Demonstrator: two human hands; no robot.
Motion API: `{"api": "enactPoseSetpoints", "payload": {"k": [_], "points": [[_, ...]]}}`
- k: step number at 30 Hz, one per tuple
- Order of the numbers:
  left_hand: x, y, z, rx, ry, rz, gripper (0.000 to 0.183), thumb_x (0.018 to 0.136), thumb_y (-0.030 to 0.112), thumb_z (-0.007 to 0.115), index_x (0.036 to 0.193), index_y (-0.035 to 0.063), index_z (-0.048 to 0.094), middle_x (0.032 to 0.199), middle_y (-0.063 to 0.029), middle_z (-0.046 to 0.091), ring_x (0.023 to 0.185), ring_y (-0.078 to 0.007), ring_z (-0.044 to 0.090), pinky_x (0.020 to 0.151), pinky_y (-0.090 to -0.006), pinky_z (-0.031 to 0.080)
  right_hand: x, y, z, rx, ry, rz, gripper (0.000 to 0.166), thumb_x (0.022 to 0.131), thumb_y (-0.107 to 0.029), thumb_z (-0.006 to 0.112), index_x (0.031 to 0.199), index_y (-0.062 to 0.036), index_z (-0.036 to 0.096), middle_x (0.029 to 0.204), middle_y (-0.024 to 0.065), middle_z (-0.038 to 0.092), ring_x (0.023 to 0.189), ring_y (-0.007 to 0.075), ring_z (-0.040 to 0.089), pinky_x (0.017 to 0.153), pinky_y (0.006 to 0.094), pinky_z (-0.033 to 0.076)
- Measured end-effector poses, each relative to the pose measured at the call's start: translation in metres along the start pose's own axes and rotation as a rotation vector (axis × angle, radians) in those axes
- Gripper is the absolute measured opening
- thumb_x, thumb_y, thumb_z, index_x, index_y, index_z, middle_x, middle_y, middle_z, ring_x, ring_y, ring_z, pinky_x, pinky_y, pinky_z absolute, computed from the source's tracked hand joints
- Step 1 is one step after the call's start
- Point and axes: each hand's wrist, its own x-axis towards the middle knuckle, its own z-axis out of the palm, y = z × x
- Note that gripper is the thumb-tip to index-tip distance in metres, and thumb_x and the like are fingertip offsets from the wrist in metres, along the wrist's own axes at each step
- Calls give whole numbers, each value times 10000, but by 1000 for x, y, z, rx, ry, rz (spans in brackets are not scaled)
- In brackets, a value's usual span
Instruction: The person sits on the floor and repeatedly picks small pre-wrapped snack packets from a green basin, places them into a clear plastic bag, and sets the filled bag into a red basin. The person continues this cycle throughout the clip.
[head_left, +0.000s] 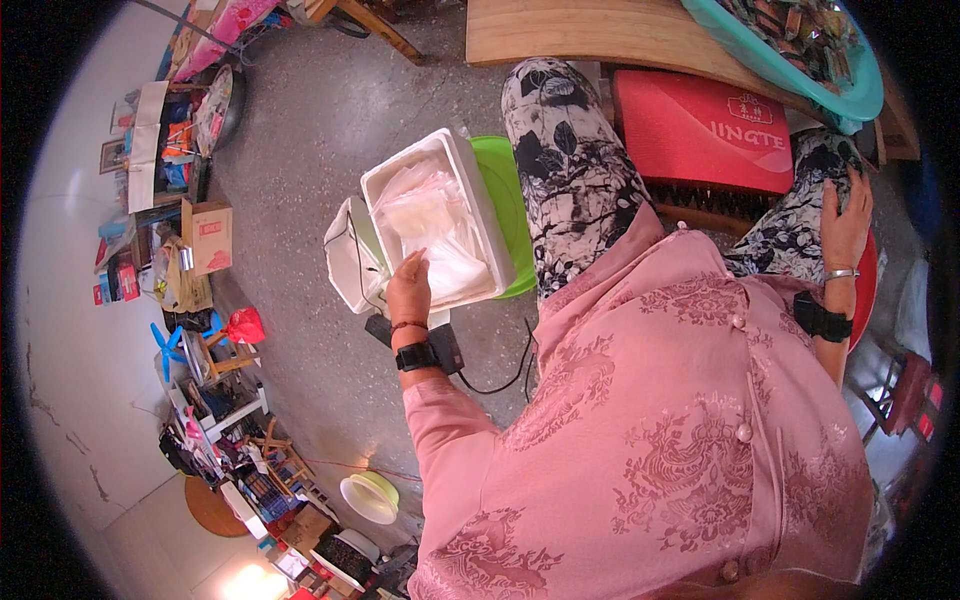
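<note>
A white foam box (493, 259) sits to my left, partly over a green plastic stool or lid (504, 195). Inside it lies a pile of thin clear plastic bags (431, 210). My left hand (409, 291) is at the near rim of the box, fingertips by the bags; whether it pinches one is hidden. My right hand (847, 217) lies on my right thigh in patterned trousers (796, 217), fingers spread and holding nothing. Between my legs is a red panel (697, 131) bearing white writing.
Ahead stands a wooden tabletop (570, 31) with a turquoise basin (862, 97) of small wrapped packets. A white container (349, 262) with a cable adjoins the foam box. A black box-shaped device (448, 349) trails a cord on the floor. Cartons and household goods line the wall.
</note>
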Motion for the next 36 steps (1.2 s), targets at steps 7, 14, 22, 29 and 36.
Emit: {"api": "enactPoseSetpoints", "payload": {"k": [7,14,22,29,36], "points": [[19,4,-4,-149,99,-53,246,989,192,693,1165,32,752,1094,-146,770,1014,-249,728,924,-351,553,-1,0,-1,9,8,5,546,1026,-385,620,1465,-72,533,1522,265,482,1409,438,456,1171,492,388],[18,58,-42,-427,180,-145,185,965,179,748,1048,15,774,773,-4,671,625,-54,570,513,-249,477,0,-3,-1,14,5,8,536,1029,-371,619,1463,-68,534,1528,267,479,1406,438,466,1175,482,386],[8,200,-83,-397,286,227,121,933,117,769,931,5,722,698,16,598,613,-67,544,559,-256,450,1,-15,-11,72,-38,72,531,996,-319,661,1440,-54,542,1538,268,469,1410,440,464,1180,490,391],[-15,345,-43,-319,250,921,112,845,-27,780,893,31,697,878,-90,721,803,-221,669,696,-319,517,18,-58,-65,549,3,151,319,951,-262,711,1172,-33,685,1211,176,705,1155,350,671,1007,429,520],[-44,426,37,-475,85,1338,171,827,-99,729,888,32,637,911,-129,707,840,-298,683,772,-354,559,33,-105,-84,1473,-743,328,405,1058,-372,618,1107,12,740,1028,111,768,925,180,731,867,316,575]]}}
